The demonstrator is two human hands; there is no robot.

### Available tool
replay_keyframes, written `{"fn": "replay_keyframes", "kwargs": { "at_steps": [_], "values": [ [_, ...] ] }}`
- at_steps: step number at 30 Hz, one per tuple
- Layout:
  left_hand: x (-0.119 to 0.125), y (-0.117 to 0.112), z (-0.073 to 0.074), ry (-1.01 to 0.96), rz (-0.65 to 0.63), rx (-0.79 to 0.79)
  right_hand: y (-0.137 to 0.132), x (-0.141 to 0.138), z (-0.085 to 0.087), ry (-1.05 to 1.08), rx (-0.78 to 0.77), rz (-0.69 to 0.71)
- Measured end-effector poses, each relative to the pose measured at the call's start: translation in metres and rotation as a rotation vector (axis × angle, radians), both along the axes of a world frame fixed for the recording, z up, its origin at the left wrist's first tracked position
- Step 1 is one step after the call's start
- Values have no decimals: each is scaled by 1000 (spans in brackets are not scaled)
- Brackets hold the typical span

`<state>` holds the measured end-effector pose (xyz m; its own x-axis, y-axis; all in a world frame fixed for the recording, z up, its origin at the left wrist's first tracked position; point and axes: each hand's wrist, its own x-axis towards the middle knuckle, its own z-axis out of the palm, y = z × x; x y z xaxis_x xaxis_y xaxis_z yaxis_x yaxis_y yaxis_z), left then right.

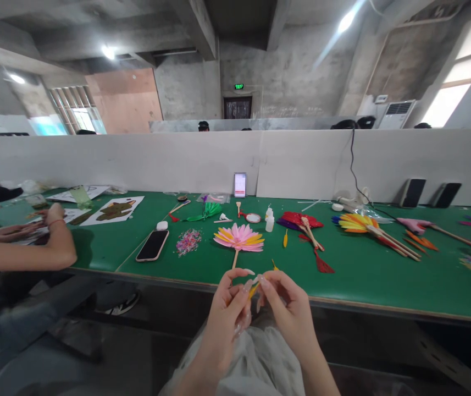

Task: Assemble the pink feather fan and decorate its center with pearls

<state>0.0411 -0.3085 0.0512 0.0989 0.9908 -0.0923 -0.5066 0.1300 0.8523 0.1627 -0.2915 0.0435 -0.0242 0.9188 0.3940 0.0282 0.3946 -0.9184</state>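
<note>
Just in front of the table's near edge, my left hand (232, 308) pinches a small yellow feather (254, 290). My right hand (285, 300) meets it from the other side, thumb and forefinger closed at the feather's upper end. Most of the feather is covered by my fingers. Beyond my hands lies a fan of pink and yellow feathers (239, 238) on a thin wooden handle (236, 259). A loose yellow feather (285, 238) rests to its right, and another yellow tip (275, 265) shows behind my right hand.
White glue bottles (269, 221) and a small round mirror (253, 218) stand behind the fan. Leftward are colourful sequins (188, 242) and a phone (153, 245). Red-purple (301, 221) and yellow-blue feather fans (356, 224) lie right. At far left a co-worker's arm (60, 242) rests on the table.
</note>
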Motion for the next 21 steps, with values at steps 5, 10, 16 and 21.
{"fn": "replay_keyframes", "kwargs": {
  "at_steps": [5,10,16,21],
  "values": [
    [0,2,-1,-13,-19,-9,1,2,3,-23,-20,-16],
    [-1,1,0,-137,-163,-54,1,4,7,-12,-7,-13],
    [-1,1,1,-230,-223,-90,3,9,7,4,11,17],
    [-1,1,3,-240,-227,-85,4,9,5,-48,80,-17]
  ]
}}
